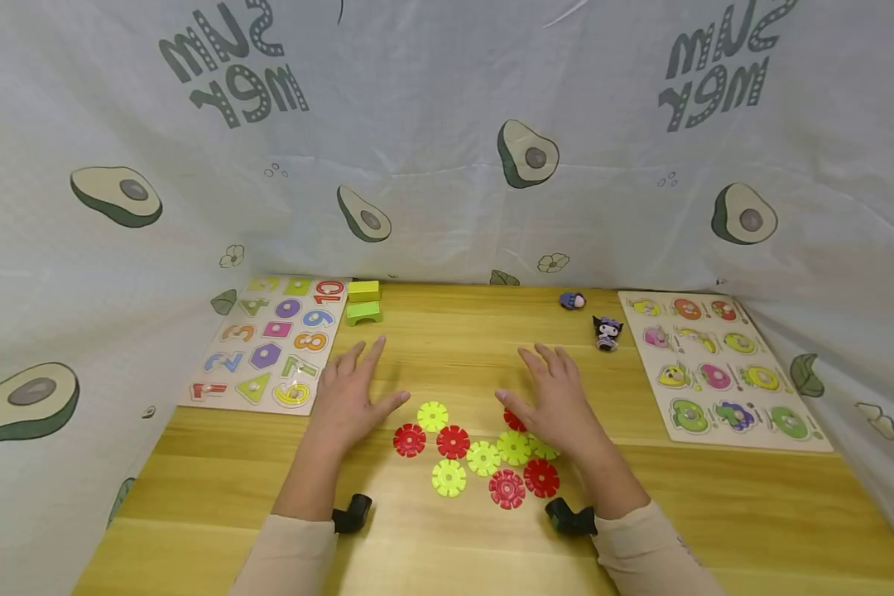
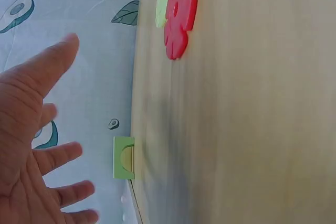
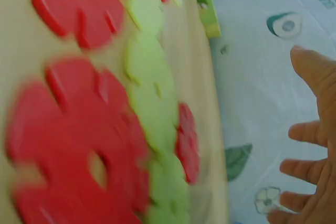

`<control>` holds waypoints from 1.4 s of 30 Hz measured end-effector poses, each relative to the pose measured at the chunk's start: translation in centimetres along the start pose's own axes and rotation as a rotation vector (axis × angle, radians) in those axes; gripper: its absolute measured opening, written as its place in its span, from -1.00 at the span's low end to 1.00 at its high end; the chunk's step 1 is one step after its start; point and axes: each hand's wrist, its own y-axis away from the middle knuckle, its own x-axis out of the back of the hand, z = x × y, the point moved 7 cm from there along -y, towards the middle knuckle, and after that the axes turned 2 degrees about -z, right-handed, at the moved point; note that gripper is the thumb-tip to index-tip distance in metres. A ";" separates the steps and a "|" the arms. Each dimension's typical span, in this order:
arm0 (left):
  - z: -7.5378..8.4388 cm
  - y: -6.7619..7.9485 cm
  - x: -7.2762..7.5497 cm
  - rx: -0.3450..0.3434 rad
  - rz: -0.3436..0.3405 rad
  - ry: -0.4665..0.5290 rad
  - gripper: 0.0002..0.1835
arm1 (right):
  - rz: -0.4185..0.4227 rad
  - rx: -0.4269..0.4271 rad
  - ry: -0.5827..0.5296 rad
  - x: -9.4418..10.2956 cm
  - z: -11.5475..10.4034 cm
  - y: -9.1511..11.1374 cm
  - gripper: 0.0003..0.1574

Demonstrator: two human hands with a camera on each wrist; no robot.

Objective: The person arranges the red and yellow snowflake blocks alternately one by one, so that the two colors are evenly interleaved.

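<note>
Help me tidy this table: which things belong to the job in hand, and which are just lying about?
Likely the job, clustered by the left hand and right hand, though neither holds anything:
red discs
yellow discs

Apparently just lying about:
number board
fruit board
green blocks
figurine
small purple item

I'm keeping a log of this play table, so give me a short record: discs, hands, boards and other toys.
Red discs: five visible
Yellow discs: five visible
Left hand: fingers spread, holding nothing, left of the discs
Right hand: fingers spread, holding nothing, partly hiding some discs in the head view
Number board: left side
Fruit board: right side
Green blocks: two, beside the number board
Small toys: two, left of the fruit board
</note>
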 end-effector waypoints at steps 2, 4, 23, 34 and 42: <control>-0.1 0.4 -0.3 0.008 -0.032 0.033 -0.12 | -0.037 0.010 -0.068 -0.9 -0.7 0.0 -0.03; -0.1 0.7 -0.7 0.025 -0.085 0.088 -0.19 | -0.085 0.018 -0.134 -1.9 -1.4 0.0 -0.09; 0.0 2.2 -4.6 -0.008 -0.392 0.372 -0.49 | -0.332 0.119 -0.150 -8.5 -6.8 -2.1 -0.37; 0.3 1.8 -4.6 -0.021 -0.406 0.368 -0.72 | -0.329 0.104 -0.184 -8.7 -6.4 -2.4 -0.53; 0.0 0.2 -4.1 -0.023 -0.382 0.472 -0.71 | -0.373 0.046 -0.356 -9.2 -5.4 -2.5 -0.62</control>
